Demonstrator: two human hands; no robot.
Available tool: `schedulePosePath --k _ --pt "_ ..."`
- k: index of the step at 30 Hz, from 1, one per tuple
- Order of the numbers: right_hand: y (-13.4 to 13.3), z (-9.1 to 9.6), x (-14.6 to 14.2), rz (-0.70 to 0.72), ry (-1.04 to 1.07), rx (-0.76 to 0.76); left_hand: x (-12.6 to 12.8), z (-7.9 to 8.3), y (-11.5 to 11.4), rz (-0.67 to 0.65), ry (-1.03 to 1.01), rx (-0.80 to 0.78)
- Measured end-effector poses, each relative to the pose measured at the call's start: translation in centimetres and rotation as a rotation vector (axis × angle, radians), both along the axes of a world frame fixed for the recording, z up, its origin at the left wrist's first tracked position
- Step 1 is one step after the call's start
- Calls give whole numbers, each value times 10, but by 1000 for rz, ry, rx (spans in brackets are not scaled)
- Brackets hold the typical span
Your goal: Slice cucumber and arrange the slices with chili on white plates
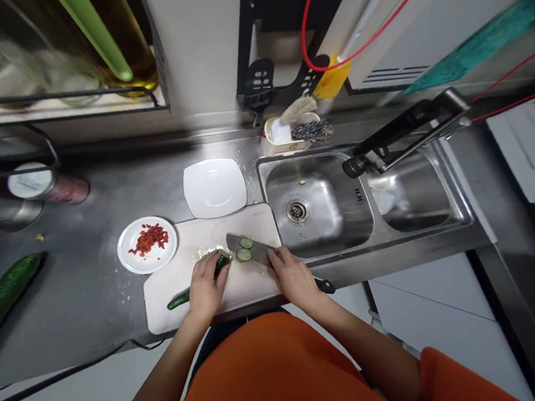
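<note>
My left hand point(206, 286) presses down on a dark green cucumber point(178, 299) lying on the white cutting board point(251, 283), fingers curled over it. My right hand point(292, 276) grips the handle of a kitchen knife point(249, 249), its broad blade lying across the board at the cucumber's cut end. Two cucumber slices point(244, 249) stick to the blade.
A round white plate with chopped red pieces point(147, 244) sits left of the board, an empty square white plate point(214, 187) behind it. A double steel sink point(318, 205) with a dark tap point(405, 130) lies to the right. A whole cucumber point(3, 296) rests far left.
</note>
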State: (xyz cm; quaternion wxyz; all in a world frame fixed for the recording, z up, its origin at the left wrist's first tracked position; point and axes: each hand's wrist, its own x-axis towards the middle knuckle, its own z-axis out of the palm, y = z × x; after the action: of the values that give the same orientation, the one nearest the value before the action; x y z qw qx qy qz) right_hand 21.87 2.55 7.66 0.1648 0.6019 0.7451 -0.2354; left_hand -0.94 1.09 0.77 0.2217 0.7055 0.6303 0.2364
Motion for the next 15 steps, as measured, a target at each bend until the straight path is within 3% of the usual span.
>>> schedulePosePath --k 4,10,12,15 --pt "0 -1 4 25 -10 14 4 11 9 -20 -8 65" --pt "0 0 7 28 -13 14 20 30 36 -526 11 54" --pt "-1 0 9 32 -19 10 25 30 47 -558 -21 45" --pt "-3 0 12 50 -29 23 31 27 62 -476 -82 67"
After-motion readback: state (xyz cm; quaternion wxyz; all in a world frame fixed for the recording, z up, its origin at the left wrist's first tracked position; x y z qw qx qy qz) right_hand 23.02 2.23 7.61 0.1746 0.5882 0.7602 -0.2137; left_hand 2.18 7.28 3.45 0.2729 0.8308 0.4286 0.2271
